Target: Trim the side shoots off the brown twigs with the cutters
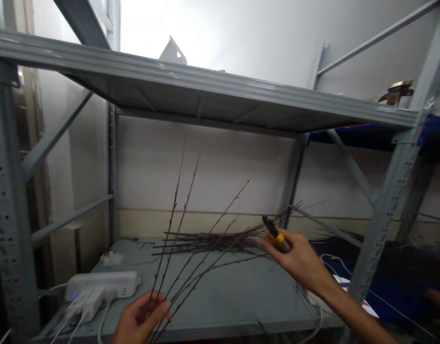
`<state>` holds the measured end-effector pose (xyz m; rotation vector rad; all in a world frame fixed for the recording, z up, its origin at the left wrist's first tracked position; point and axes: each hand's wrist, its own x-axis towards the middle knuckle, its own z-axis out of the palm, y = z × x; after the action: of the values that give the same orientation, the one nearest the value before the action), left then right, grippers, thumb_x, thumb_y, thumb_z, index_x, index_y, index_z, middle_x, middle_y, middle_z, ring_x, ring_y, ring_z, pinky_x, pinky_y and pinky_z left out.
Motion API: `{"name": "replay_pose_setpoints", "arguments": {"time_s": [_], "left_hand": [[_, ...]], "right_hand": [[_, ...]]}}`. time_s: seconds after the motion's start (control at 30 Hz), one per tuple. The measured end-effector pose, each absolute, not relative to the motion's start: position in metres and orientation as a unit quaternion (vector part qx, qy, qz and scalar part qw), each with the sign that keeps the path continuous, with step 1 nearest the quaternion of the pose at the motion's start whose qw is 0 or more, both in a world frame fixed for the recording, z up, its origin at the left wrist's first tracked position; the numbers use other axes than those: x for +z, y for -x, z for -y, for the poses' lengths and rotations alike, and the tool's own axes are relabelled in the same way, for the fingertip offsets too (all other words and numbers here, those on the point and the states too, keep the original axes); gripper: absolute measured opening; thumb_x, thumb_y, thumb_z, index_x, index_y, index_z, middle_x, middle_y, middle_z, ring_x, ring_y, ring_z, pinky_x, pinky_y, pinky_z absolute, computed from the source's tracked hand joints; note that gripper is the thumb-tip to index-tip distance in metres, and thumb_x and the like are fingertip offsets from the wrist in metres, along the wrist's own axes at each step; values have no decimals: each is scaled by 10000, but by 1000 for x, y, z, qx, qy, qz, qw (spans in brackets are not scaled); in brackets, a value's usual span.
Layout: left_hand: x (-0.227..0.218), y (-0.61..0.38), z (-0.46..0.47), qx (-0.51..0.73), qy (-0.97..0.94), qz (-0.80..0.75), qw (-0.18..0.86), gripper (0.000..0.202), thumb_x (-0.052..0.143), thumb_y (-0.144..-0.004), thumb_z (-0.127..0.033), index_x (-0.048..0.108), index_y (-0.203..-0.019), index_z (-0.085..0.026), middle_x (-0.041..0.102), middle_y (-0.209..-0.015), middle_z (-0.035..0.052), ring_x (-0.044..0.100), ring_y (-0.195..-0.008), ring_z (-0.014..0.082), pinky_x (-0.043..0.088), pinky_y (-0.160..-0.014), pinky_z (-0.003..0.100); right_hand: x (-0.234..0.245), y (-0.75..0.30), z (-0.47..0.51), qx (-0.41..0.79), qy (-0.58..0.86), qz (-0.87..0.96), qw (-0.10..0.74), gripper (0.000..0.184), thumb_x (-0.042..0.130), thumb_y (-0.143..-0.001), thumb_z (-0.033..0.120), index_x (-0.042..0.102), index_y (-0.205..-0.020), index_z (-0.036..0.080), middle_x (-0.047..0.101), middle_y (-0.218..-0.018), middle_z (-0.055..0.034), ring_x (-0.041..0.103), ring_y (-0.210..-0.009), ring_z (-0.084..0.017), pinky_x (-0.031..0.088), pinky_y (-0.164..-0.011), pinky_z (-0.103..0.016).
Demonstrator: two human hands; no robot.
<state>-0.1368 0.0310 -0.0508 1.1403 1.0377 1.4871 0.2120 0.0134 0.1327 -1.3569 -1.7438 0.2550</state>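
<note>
My left hand is closed around the lower ends of several thin bare twigs that fan upward and to the right. My right hand reaches over the grey shelf and grips small pruning shears with yellow and black handles, their tip pointing up-left. The shears sit close to the right end of a pile of cut twigs lying flat on the shelf.
A white power strip with plugged-in white adapters and cables lies at the shelf's front left. A grey metal shelf board runs overhead, with uprights and diagonal braces at both sides. White cables trail at the right near a blue surface.
</note>
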Motion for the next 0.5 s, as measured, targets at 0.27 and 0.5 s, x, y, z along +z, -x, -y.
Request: {"name": "replay_pose_setpoints", "arguments": {"time_s": [0.27, 0.5], "left_hand": [[-26, 128, -36, 612, -449, -408, 507, 410, 838, -729, -501, 695, -836, -132, 759, -701, 51, 415, -405, 29, 234, -395, 158], [1, 108, -35, 608, -451, -421, 499, 423, 784, -789, -498, 674, -950, -123, 790, -827, 101, 295, -357, -8, 151, -351, 160]], "right_hand": [[102, -177, -10, 348, 532, 582, 507, 446, 735, -756, 634, 550, -797, 231, 519, -672, 18, 516, -598, -165, 459, -537, -298], [70, -138, -13, -59, 499, 763, 407, 402, 657, -875, 553, 597, -1104, 228, 707, -1034, -93, 684, -923, -264, 545, -823, -382]]}}
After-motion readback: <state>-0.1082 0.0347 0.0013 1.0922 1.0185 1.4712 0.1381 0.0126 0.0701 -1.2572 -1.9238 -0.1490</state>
